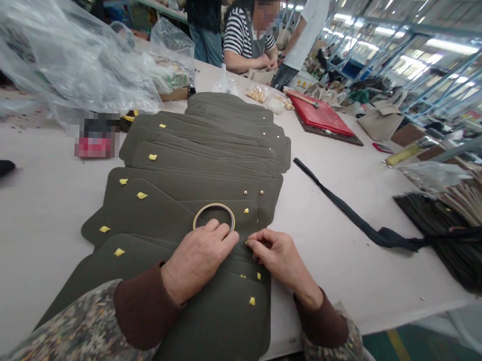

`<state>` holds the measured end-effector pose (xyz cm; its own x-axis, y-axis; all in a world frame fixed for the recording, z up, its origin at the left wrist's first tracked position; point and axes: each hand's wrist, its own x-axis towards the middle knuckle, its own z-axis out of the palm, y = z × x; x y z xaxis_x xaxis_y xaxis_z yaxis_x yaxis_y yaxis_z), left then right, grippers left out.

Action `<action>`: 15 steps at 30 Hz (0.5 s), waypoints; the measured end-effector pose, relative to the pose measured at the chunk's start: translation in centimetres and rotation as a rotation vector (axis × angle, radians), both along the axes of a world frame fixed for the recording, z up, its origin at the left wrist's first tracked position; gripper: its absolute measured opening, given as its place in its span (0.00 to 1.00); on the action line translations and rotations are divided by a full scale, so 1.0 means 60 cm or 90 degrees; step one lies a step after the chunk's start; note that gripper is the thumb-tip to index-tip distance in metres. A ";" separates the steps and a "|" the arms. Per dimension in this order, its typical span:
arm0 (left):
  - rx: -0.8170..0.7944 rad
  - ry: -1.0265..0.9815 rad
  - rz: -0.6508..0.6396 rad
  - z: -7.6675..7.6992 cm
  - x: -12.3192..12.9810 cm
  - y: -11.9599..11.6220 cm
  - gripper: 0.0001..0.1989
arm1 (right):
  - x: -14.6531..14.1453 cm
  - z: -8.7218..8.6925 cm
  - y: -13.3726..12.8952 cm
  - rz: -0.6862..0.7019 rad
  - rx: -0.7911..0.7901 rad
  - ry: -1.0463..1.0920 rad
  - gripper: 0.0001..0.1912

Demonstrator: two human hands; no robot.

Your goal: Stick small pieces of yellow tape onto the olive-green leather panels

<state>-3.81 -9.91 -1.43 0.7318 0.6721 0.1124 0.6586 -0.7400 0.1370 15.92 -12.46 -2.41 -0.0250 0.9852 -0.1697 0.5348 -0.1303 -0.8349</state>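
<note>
My left hand (202, 257) is closed round the near edge of a narrow roll of yellow tape (215, 205), with the ring standing up above my fingers. To its right, my right hand (280, 255) is closed in a pinch, and a tiny yellowish bit (247, 243) shows at the fingertips; it looks like tape but is too small to be sure. Both hands are over overlapping dark olive panels (204, 326) with rounded corners. Small yellow tape pieces, such as one tape piece (120, 252), stick to the panels along both sides. Small metal studs (246, 193) show on some panels farther back.
Clear plastic sheeting (83, 59) heaps at the back left. A red board (326, 115) and a black strap (343, 208) lie on the right of the table (320, 288). Dark stacked pieces (440, 245) sit at the right edge. Across the table, a person in stripes (242, 38) works.
</note>
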 end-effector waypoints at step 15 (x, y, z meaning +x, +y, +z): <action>-0.054 -0.006 0.001 -0.003 -0.004 0.006 0.02 | 0.004 -0.009 -0.016 0.013 0.122 -0.118 0.03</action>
